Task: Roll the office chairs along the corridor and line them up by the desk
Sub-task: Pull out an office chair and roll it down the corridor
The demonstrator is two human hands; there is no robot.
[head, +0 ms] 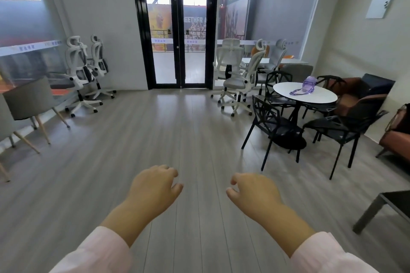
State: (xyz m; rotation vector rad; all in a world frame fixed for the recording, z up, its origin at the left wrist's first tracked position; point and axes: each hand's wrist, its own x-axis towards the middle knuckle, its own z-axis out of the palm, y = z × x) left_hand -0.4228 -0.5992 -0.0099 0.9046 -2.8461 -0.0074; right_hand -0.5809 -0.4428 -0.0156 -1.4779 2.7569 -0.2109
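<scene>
Two white office chairs with dark mesh, one [78, 73] in front of the other [98, 66], stand by the left wall. On the right of the black double door several white and grey office chairs cluster, the nearest [241, 82] facing right, another [229, 60] behind it, beside a white desk [275, 61]. My left hand [155, 186] and right hand [253, 190] hover over the wooden floor at the bottom centre, fingers loosely curled, holding nothing. Both hands are far from every chair.
A round white table [310, 97] with a purple bottle [308, 84] stands at the right, ringed by black angular chairs [273, 122]. A brown sofa [363, 99] lines the right wall. A grey wooden-legged chair [31, 99] is at the left, a dark low table [390, 204] at the lower right.
</scene>
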